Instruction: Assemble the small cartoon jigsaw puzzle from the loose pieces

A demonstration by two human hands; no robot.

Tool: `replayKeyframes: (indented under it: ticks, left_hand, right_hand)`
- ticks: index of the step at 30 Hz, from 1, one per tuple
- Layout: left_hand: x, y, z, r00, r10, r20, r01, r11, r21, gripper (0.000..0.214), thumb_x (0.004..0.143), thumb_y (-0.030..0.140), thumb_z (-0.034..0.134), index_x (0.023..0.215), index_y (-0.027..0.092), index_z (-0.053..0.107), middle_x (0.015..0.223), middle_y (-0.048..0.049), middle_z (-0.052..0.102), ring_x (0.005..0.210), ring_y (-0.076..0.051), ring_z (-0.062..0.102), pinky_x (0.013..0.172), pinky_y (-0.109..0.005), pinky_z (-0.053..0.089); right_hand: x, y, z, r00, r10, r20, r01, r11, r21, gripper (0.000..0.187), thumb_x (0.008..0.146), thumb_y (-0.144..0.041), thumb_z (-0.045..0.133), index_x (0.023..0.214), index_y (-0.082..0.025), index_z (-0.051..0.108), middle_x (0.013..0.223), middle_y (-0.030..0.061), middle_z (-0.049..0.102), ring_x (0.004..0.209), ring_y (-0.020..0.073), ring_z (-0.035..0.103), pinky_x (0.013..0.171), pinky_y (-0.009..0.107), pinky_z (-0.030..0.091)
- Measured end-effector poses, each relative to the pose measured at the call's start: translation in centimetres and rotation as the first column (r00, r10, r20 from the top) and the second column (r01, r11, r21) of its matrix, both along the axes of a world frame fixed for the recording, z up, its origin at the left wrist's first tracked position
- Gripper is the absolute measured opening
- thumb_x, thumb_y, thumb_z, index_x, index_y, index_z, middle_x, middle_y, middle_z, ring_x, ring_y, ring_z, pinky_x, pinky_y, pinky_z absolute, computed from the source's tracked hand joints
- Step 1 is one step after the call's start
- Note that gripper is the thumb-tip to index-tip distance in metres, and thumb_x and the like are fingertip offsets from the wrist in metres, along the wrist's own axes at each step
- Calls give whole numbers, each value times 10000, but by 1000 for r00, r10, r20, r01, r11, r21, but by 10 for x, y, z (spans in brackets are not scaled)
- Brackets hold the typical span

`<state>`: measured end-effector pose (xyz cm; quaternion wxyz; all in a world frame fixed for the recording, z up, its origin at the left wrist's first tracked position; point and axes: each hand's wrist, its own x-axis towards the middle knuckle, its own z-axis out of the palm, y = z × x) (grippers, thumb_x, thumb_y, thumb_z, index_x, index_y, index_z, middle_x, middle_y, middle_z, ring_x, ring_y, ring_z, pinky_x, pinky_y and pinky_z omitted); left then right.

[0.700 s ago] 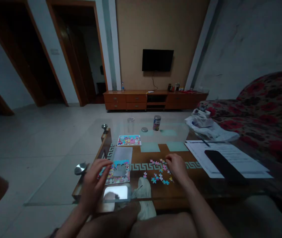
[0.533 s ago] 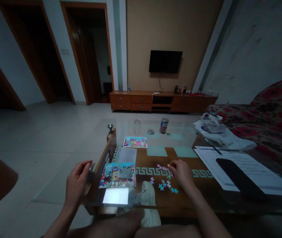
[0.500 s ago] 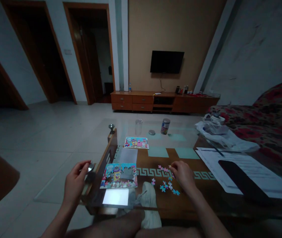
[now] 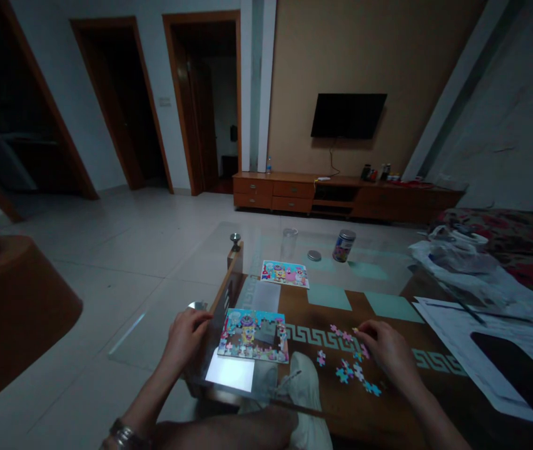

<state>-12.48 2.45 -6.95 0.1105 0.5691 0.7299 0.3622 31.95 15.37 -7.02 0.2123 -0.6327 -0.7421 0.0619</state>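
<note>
A partly filled jigsaw puzzle (image 4: 248, 317) in its frame lies on the glass table, with a gap at its middle right. Just left of it is my left hand (image 4: 186, 337), thumb and fingers drawn together; I cannot make out whether anything is between them. My right hand (image 4: 387, 350) reaches over the loose puzzle pieces (image 4: 345, 370), its fingertips closed on a small yellowish puzzle piece (image 4: 356, 330). Pink and blue pieces are scattered around that hand. Beyond the puzzle lies a picture card (image 4: 285, 274) with a cartoon scene.
A clear jar (image 4: 289, 242), a round lid (image 4: 314, 255) and a printed can (image 4: 344, 245) stand farther back. At right are papers (image 4: 440, 325), a dark flat object (image 4: 505, 365) and a plastic bag (image 4: 454, 259). A brown rounded object (image 4: 17, 312) is at left.
The view has turned left, so everything sits farther right. My left hand has come closer to the puzzle's left edge. My right hand stays at the upper loose pieces.
</note>
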Motion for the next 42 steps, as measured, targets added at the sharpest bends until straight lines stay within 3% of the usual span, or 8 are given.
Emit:
replayKeyframes:
  ticks: [7,15,22,36,42]
  left_hand:
    - [18,-3,9,975,-216,-56,212,975,-63,233,828,323,542,968,285,725,843,-40,608,877,-223,542,786,-368,427]
    - [29,-4,7,943,-316,-108,308,948,-79,239,893,347,498,1021,324,698,941,-38,558,948,-225,491,855,-408,385]
    - [35,-4,6,929,-338,-153,329,941,-80,255,891,425,505,1042,325,685,1055,-43,531,1034,-243,466,907,-428,368]
    - [32,-3,0,953,-293,-78,293,956,-9,223,846,320,567,1048,230,535,1129,-61,497,1092,-239,459,947,-427,390]
    - [34,-3,4,935,-338,-111,338,941,-14,193,888,272,472,1054,252,570,1113,-58,493,1097,-228,461,951,-428,381]
  right_hand:
    - [5,2,-1,999,8,-37,-9,1000,-13,270,757,-433,516,726,-228,690,778,54,678,729,230,617,631,314,395]
    - [8,5,-5,999,7,-54,-9,999,-38,271,753,-442,522,743,-234,694,787,59,684,720,240,620,611,322,396]
    - [6,3,-3,998,-8,-61,6,1000,-29,298,747,-483,530,715,-231,687,761,63,680,697,241,616,602,325,389]
    - [4,1,-3,998,-6,-55,6,1000,3,275,766,-433,514,714,-216,676,757,58,682,702,226,616,611,306,384]
    - [6,2,-5,999,-16,-51,16,1000,-5,269,766,-426,516,730,-217,681,787,62,683,729,231,618,627,308,390]
